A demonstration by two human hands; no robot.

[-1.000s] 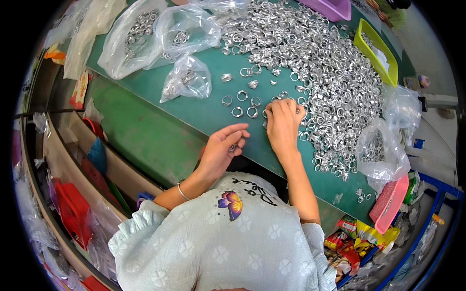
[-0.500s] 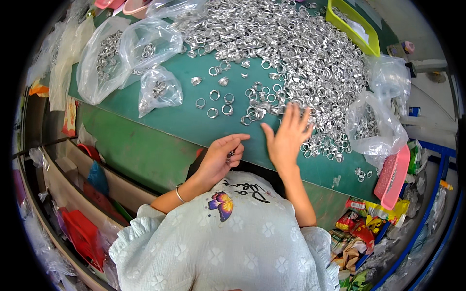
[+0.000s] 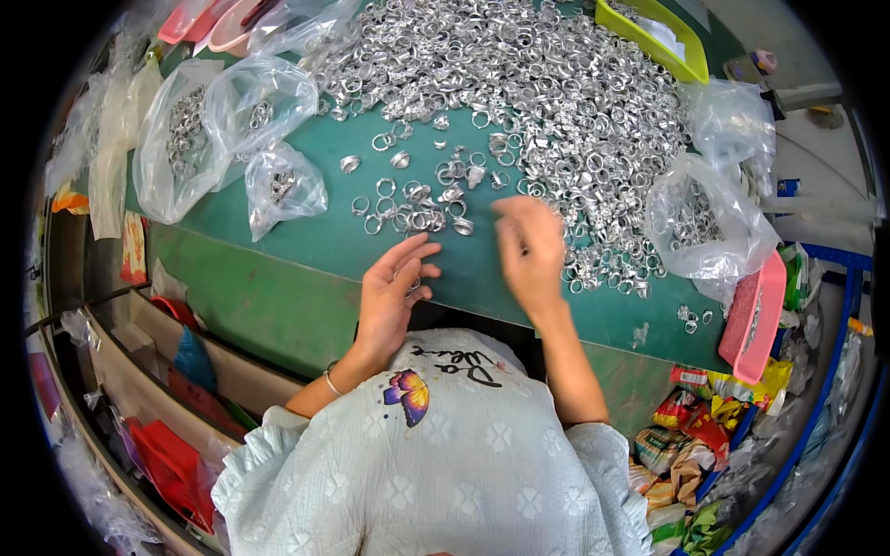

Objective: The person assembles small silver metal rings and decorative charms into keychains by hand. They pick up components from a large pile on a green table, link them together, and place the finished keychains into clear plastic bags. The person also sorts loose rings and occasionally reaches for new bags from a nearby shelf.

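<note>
Green-topped, the desk [image 3: 593, 320] carries a broad heap of silver-coloured metal rings [image 3: 603, 120] reaching toward its far edge. Apart from that, a small loose cluster of silver metal rings [image 3: 422, 219] lies closer to the near edge, just beyond the bare left hand [image 3: 387, 298]. That hand's grip is loosely curled about what looks like a silver ring [image 3: 414, 286]. The bare right hand [image 3: 533, 246] is blurred between cluster and heap, its fingers bent; whether its grip holds anything cannot be told. A small clear plastic bag [image 3: 286, 190] with rings inside sits left of the cluster, and a pink plastic tray [image 3: 747, 366] stands at the near right corner. The step in hand appears to be separating rings from the heap; the next move seems to call for a light fingertip pinch on single rings, without scattering the cluster.
</note>
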